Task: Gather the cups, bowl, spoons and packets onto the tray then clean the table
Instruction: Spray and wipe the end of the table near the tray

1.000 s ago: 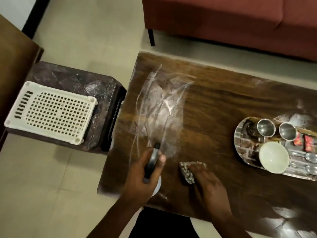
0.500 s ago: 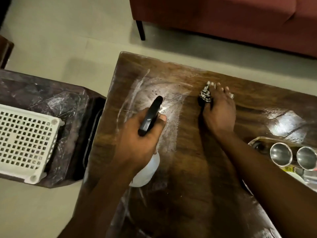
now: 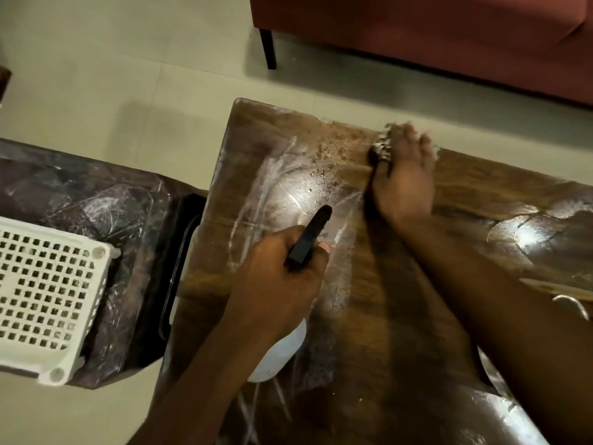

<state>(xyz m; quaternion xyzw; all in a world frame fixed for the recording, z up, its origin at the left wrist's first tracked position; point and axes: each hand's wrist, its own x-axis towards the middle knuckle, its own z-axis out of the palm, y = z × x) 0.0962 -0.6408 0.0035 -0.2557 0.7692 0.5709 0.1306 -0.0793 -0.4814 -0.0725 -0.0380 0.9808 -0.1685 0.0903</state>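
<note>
My left hand point(image 3: 282, 284) grips a white spray bottle point(image 3: 279, 354) with a black nozzle point(image 3: 309, 237), held over the near left part of the dark wooden table point(image 3: 369, 316). My right hand point(image 3: 404, 175) lies flat near the table's far edge, pressing a crumpled patterned cloth point(image 3: 382, 149) onto the wood. Wet streaks and droplets point(image 3: 317, 175) cover the table's left part. At the right edge only a sliver of the steel tray point(image 3: 574, 308) shows; cups, bowl, spoons and packets are out of view.
A white perforated basket point(image 3: 45, 297) sits on a dark glossy side table point(image 3: 128, 226) to the left. A red sofa point(image 3: 433, 36) with a black leg point(image 3: 268, 48) stands beyond the table. Tiled floor point(image 3: 128, 75) lies around.
My right hand has wiped the cloth from the near edge across to the far edge. My left hand with the bottle has stayed over the near left part. The view shifted left, hiding the tray's contents.
</note>
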